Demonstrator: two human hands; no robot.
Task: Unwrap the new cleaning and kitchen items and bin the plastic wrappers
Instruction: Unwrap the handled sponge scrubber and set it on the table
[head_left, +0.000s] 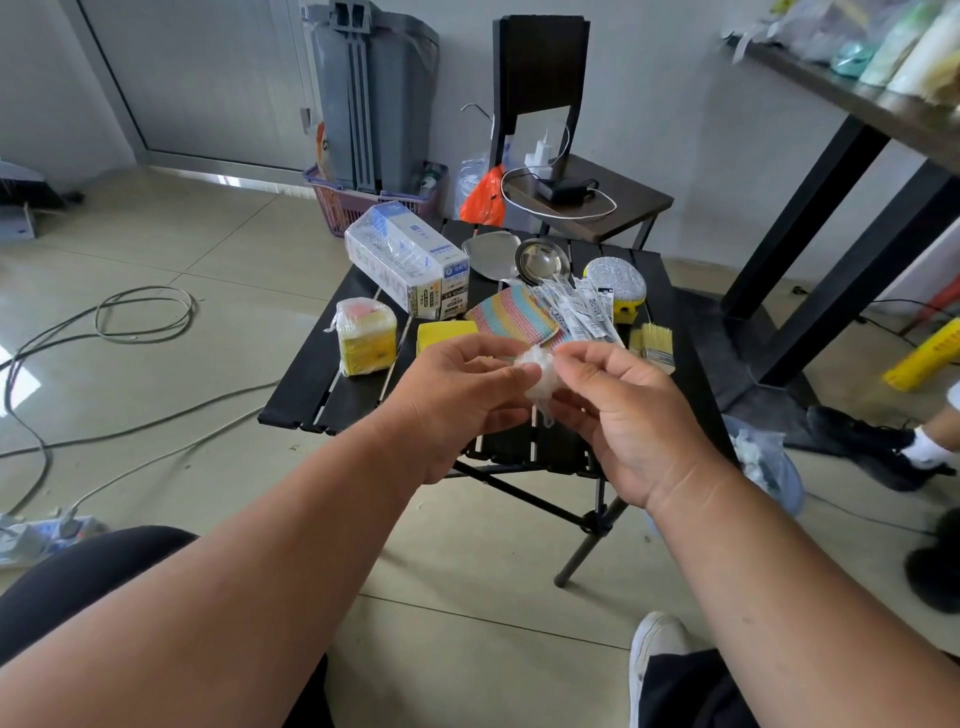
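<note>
Over the near edge of the small black slatted table (311, 395), my left hand (457, 395) and my right hand (623, 415) together hold a crumpled clear plastic wrapper (540, 379), each pinching it with fingertips. On the table lie a wrapped stack of yellow sponges (363, 338), a bare yellow sponge (441, 332), a shrink-wrapped pack of boxes (405, 265), a striped pastel cloth (511, 317), wrapped utensils (582, 312), a metal spatula (491, 254), a ladle (540, 260), a glittery scrubber (615, 278) and a yellow brush (652, 343).
A clear bag with crumpled wrappers (758, 462) sits on the floor right of the table. A dark chair (587, 197) with a charger stands behind it. Cables (140, 317) and a power strip (47, 535) lie on the left floor. Another person's foot (883, 452) is at right.
</note>
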